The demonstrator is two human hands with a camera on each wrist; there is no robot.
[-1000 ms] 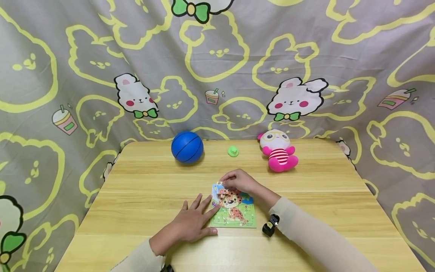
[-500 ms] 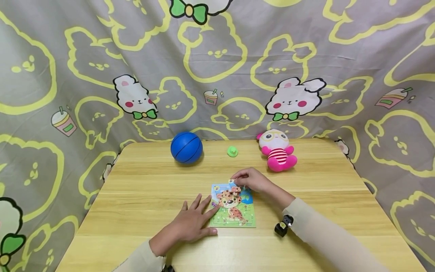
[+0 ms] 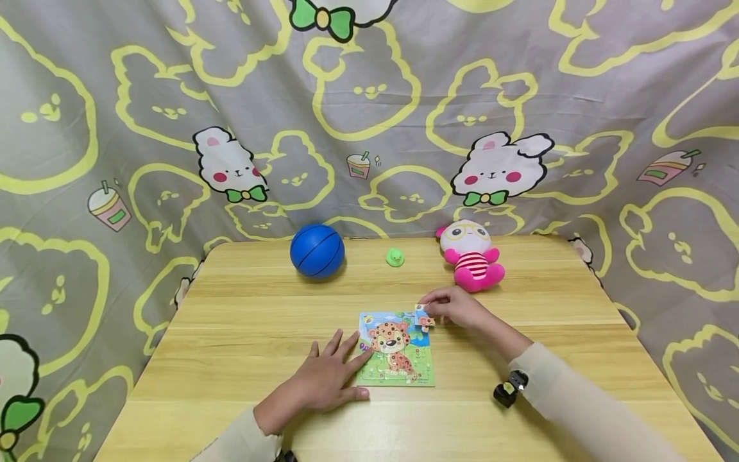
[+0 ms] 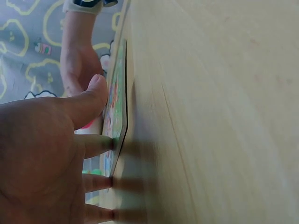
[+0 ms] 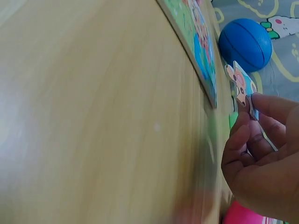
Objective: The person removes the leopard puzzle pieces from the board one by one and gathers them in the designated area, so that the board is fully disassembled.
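Observation:
A square jigsaw puzzle with a spotted leopard cub on green and blue lies on the table. My right hand pinches a puzzle piece between thumb and fingers, over the puzzle's upper right corner. In the right wrist view that piece stands tilted above the board, showing an ear and blue sky. Spread flat at the puzzle's left edge, my left hand touches the board with its fingertips. The left wrist view shows its straight fingers reaching the board's edge.
Along the back of the wooden table stand a blue ball, a small green duck and a pink panda plush. A patterned grey curtain hangs behind.
My right hand has carried the puzzle piece rightward, from the puzzle's upper left to its upper right corner. The left hand has stayed in place.

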